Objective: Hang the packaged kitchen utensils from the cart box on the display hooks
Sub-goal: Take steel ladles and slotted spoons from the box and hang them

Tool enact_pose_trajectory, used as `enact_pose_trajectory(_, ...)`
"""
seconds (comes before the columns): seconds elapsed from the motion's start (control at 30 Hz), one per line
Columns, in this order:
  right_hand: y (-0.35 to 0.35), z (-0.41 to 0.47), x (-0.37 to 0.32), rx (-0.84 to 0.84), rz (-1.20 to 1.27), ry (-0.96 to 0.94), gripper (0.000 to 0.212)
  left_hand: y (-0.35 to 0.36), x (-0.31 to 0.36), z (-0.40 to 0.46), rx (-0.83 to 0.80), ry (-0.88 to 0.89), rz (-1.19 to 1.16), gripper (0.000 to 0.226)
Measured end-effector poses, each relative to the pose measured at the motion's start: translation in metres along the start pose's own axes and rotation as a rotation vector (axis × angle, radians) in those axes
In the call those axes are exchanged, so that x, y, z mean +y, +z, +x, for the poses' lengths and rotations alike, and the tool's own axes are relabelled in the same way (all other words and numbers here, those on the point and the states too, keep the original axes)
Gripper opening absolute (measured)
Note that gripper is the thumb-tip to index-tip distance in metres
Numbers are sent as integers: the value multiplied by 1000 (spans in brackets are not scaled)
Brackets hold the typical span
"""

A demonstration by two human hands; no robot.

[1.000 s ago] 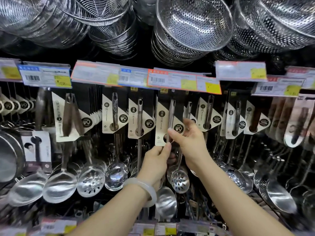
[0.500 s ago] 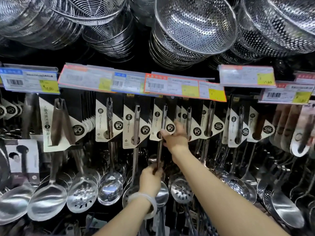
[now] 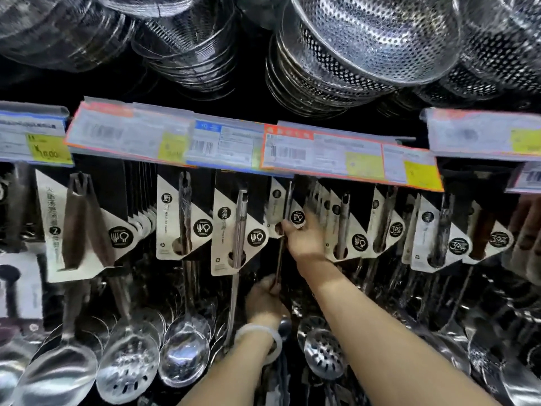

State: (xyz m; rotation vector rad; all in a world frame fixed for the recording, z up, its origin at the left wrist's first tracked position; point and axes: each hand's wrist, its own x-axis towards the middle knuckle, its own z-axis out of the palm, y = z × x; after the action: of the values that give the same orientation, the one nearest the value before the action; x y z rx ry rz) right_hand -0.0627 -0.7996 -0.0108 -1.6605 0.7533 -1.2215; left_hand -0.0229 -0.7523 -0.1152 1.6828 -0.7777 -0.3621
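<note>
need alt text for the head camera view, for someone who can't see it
A person's right hand holds a carded utensil up at a display hook while the left hand grips its metal handle lower down. Rows of packaged ladles and skimmers hang either side under price tags, with steel colanders overhead.

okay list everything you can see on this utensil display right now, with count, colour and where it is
Packaged utensil: one, steel with white-and-black card, centre, held up at the hooks.
Hanging carded utensils: many, same colours, row under the tags.
Price tags: several, white, blue, orange and yellow, along the rail.
Colanders: several stacks, steel, top.
Ladles and skimmers: many, steel, bottom.
Bracelet: one, white, left wrist.
Right hand: pinches the card.
Left hand: grips the handle.
</note>
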Motion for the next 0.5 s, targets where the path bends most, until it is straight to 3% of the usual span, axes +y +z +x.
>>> enact_pose_trajectory(0.17, -11, -7, 1, -81, -57, 20, 61, -3, 9, -12, 38, -22, 21, 28)
enact_pose_trajectory(0.3, -27, -26, -8, -245, -114, 108, 54, -17, 9, -23, -33, -29, 329, 26)
enact_pose_trajectory(0.37, -38, -44, -18, -352, -195, 199, 44, -22, 10, -33, -42, -14, 301, 35)
enact_pose_trajectory(0.5, -75, -95, -17, -484, -306, 228, 63, -25, 4, -69, -81, 197, 309, 70)
